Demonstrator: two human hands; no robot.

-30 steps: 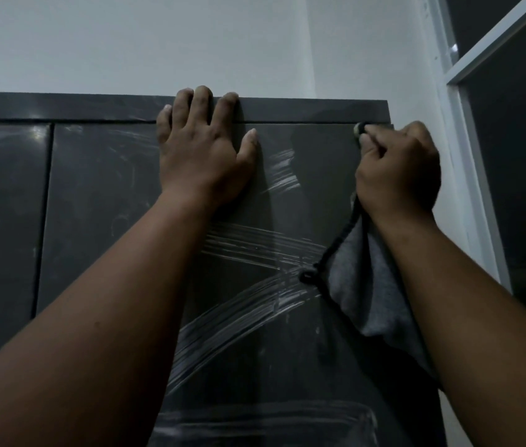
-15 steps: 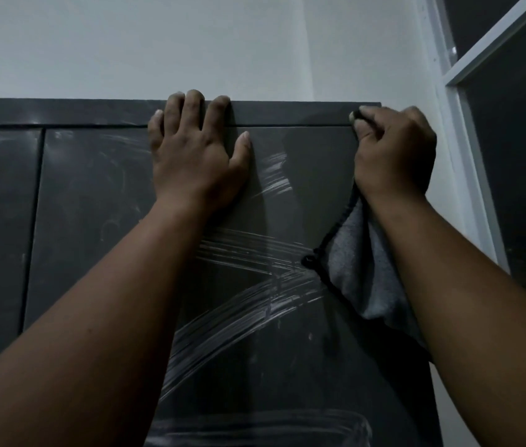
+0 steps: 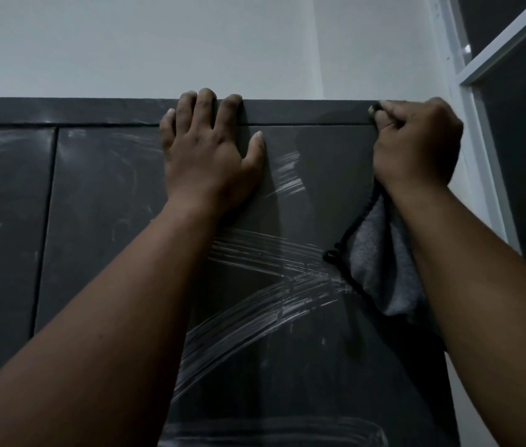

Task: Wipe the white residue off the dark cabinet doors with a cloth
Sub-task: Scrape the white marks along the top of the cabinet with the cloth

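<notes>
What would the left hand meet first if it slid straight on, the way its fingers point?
The left hand points up; its fingertips already reach the cabinet's top edge. Beyond it only the white wall shows, probably set further back.

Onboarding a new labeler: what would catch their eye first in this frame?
Probably the white streaks sweeping across the middle of the dark cabinet door, bright against it. Next, the two hands at the top edge: the left hand pressed flat and open on the door, the right hand closed on a grey cloth at the upper right corner, the rest of the cloth hanging below the wrist.
</notes>
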